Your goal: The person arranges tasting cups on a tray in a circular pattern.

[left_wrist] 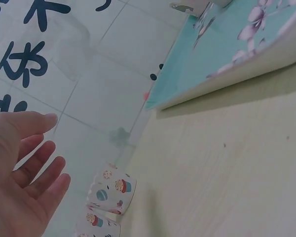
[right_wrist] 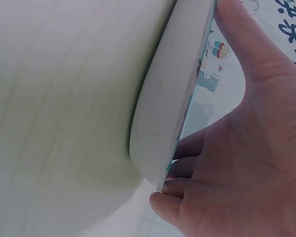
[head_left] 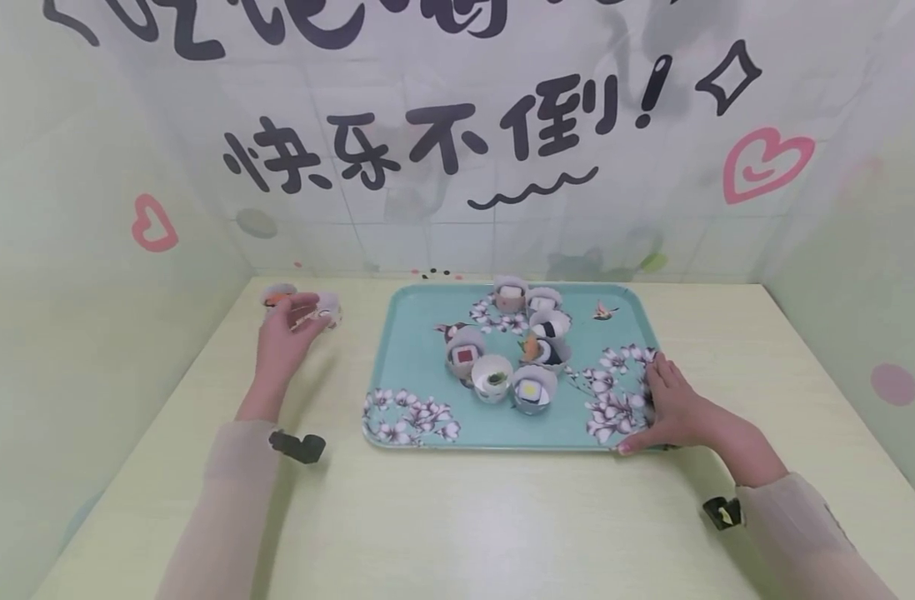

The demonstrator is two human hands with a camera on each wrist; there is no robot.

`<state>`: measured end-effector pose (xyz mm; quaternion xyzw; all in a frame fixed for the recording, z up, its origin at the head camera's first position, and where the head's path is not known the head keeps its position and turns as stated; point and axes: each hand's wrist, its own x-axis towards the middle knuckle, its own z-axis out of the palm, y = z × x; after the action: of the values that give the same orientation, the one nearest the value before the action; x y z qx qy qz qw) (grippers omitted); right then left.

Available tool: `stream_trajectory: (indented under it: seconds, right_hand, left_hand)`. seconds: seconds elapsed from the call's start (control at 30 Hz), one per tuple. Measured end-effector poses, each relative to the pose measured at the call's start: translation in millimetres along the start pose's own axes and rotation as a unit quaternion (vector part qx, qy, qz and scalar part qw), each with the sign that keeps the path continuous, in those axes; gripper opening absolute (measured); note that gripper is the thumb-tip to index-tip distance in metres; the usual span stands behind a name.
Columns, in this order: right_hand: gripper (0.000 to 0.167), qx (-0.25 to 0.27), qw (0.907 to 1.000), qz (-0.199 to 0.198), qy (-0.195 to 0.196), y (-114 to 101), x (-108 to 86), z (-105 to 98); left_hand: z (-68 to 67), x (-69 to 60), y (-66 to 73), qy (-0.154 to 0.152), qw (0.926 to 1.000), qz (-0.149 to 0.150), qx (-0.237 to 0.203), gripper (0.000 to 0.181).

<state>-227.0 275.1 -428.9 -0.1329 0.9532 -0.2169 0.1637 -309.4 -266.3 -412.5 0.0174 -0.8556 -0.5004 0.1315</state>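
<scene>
My left hand (head_left: 287, 329) hovers with loosely bent fingers by two paper cupcake cups at the far left. One cup (head_left: 280, 292) has an orange-topped piece in it, and the other cup (head_left: 328, 307) stands to its right. In the left wrist view a gap shows between the hand (left_wrist: 27, 173) and the patterned cup (left_wrist: 111, 190); nothing is held. My right hand (head_left: 686, 412) rests spread over the near right corner of a teal flowered tray (head_left: 420, 350), thumb at the front edge. The right wrist view shows the fingers touching the tray's rim (right_wrist: 175, 98); some fingertips are hidden.
Several paper cups with toy-like sushi pieces stand on the tray, among them a cup with a red-topped piece (head_left: 465, 354) and one with a yellow-topped piece (head_left: 533, 390). Behind the pale wooden table (head_left: 487, 517) hangs a printed sheet (head_left: 442, 217).
</scene>
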Motion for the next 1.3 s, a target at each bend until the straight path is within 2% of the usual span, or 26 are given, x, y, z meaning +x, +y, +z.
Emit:
stream_trajectory:
  seconds: [0.1,0.23,0.4,0.6,0.83,1.07,1.3]
  right_hand:
    - [0.141,-0.001,1.0,0.0,0.0,0,-0.8,0]
    - [0.141,0.0,1.0,-0.001,-0.002,0,-0.9,0]
    - [0.141,0.002,1.0,0.001,-0.002,0,-0.7,0]
    - [0.141,0.004,1.0,0.004,-0.003,-2,-0.8,-1]
    - [0.141,-0.003,1.0,0.004,-0.005,-2,0.2,-2]
    - [0.142,-0.005,1.0,0.001,-0.004,-1,0.8,-2]
    - [0.142,-0.004,1.0,0.003,-0.006,-2,0.6,-2]
  left_hand:
    - [-5.3,2.9,-1.6,0.041,0.999,-0.016,-0.008,0.048]
    - [-11.8,6.0,-5.8,0.096,0.994,-0.042,-0.032,0.049]
    - [-18.2,8.0,-13.6,0.129,0.9899,-0.058,-0.012,0.054]
    - [-21.1,9.8,-22.8,0.127,0.987,-0.097,-0.014,0.063]
    - [-22.3,14.9,-30.8,0.098,0.9831,-0.155,-0.015,0.072]
    - [-20.6,15.9,-38.1,0.105,0.9775,-0.183,0.003,0.078]
    - [-17.7,18.2,-42.9,0.09,0.9731,-0.21,-0.031,0.078]
